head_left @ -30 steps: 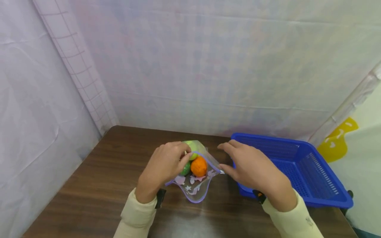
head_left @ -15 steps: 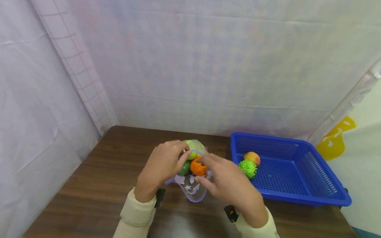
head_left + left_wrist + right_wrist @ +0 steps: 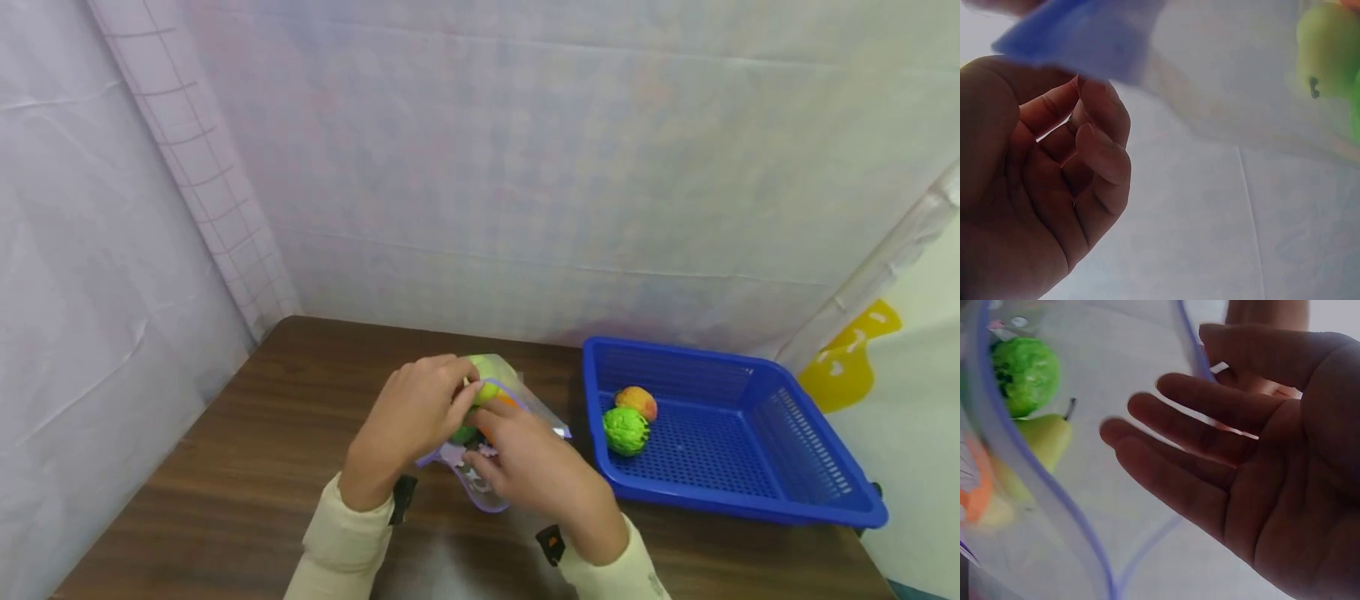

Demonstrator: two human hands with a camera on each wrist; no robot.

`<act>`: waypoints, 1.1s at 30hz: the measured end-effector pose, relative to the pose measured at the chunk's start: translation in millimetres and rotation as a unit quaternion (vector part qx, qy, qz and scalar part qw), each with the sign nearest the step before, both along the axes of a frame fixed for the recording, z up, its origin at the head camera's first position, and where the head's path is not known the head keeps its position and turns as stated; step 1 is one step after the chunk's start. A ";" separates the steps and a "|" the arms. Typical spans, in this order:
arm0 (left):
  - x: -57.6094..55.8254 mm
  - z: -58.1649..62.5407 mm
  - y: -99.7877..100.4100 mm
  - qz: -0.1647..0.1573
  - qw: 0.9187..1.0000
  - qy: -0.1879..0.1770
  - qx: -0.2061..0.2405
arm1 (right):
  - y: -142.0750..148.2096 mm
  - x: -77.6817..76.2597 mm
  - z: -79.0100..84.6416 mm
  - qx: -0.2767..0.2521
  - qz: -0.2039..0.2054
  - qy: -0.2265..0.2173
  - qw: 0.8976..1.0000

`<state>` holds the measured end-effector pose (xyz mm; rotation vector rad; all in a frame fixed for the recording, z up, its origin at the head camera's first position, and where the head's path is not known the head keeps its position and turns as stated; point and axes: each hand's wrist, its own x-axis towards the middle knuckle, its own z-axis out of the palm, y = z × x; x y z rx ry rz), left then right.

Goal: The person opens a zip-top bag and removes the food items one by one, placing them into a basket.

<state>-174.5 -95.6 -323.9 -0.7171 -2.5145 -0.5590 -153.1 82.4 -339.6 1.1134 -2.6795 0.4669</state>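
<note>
With the left hand (image 3: pixel 415 408) pinching the bag (image 3: pixel 474 477) near the far edge of the desk (image 3: pixel 270 442), the right hand (image 3: pixel 534 462), fingers loosely spread, should dip gently inside.

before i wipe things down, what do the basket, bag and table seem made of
Basket: probably moulded plastic, smooth blue; the perforated floor suggests it. Bag: likely thin plastic film, flexible and translucent, as the pear shows hazily through it. Table: real wood or wood-look laminate, I can't tell which; dark brown, streaked with grain, slightly glossy where light reflects.
</note>
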 end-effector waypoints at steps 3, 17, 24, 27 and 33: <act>-0.2 -2.2 1.1 0.002 1.000 0.006 0.000 | -4.1 -5.0 -9.2 0.011 0.002 0.022 1.000; -2.3 -5.7 1.9 -0.013 1.000 0.023 0.004 | -21.9 -23.3 -37.5 0.072 -0.169 0.001 0.983; -2.5 -3.7 2.9 -0.014 0.999 0.029 0.007 | -26.4 -27.8 -42.9 0.077 -0.229 -0.040 0.970; -2.0 -4.1 3.3 -0.015 1.000 0.026 0.003 | -27.5 -29.0 -45.7 0.081 -0.238 -0.061 0.966; -0.8 -4.7 4.2 -0.020 1.000 0.023 -0.002 | -28.9 -30.4 -51.7 0.111 -0.234 -0.077 0.963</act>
